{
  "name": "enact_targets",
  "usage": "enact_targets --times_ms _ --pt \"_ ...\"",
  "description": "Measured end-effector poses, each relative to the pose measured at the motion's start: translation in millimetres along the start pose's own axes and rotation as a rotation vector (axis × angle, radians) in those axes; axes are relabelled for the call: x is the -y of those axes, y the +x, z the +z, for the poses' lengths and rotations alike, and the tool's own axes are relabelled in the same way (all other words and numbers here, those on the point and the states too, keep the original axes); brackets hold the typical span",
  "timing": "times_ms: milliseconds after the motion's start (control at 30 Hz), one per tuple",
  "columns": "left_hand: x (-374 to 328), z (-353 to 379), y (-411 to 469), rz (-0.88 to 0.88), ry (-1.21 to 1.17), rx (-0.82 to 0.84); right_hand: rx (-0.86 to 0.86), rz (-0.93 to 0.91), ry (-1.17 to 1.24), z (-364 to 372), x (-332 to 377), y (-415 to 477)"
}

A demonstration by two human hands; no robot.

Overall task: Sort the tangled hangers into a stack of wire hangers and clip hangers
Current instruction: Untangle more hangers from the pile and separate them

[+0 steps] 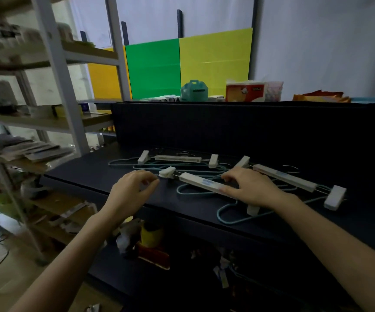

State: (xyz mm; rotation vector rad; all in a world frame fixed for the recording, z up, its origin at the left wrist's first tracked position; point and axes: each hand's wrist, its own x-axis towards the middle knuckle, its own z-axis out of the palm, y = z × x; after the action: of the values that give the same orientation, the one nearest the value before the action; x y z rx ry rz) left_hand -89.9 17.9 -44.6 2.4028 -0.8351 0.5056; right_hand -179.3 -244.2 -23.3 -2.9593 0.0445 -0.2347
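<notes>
Sorting looks barely begun: the clip hangers and teal wire hangers lie tangled mid-desk, with one wire loop near the front edge. The right hand rests spread on the nearest clip hanger's bar, its grip loose. The left hand curls beside that hanger's end clip; contact cannot be told. The next move is probably to lift that hanger free. Bare desk toward the left edge suits a stack.

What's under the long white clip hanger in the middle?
Teal wire hangers cross beneath the white plastic clip hanger. The right hand covers its far end, hiding anything underneath there.
</notes>
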Motion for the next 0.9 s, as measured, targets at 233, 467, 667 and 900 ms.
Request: enact_targets --times_ms 233,467,667,900 --pt "25 10 56 0.01 -0.017 0.013 0.137 -0.054 -0.136 20 1 39" --pt "46 31 100 0.061 -0.007 0.013 0.158 -0.051 -0.046 6 -15 46" --pt "71 54 142 0.062 0.072 0.192 0.161 0.047 -0.01 -10 -40 29" --pt "83 70 181 0.18 0.035 0.552 0.115 0.226 -0.009 -24 -38 4"
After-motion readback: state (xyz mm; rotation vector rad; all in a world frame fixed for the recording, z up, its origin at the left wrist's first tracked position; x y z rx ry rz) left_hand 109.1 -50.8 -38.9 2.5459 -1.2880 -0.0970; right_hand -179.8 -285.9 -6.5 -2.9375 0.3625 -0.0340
